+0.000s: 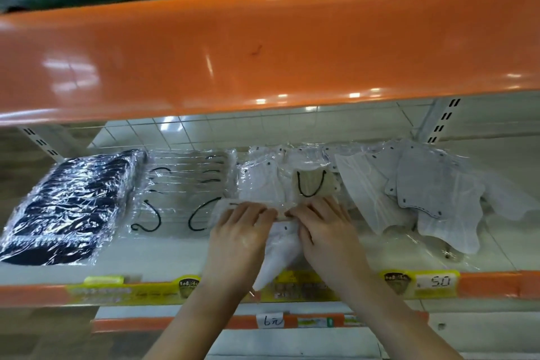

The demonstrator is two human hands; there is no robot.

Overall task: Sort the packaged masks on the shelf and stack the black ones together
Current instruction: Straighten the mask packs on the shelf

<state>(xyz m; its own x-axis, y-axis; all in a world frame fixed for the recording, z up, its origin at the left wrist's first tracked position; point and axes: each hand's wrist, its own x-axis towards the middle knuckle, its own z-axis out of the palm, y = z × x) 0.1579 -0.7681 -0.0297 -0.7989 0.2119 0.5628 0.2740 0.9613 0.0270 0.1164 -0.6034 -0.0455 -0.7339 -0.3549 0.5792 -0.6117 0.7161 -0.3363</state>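
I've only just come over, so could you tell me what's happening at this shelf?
A person is sorting packaged masks on the shelf. The left hand and right hand together grip a clear pack of pale masks mid-shelf. The black masks already sit stacked at far left, beside white masks with black loops; loose grey masks lie to the right.
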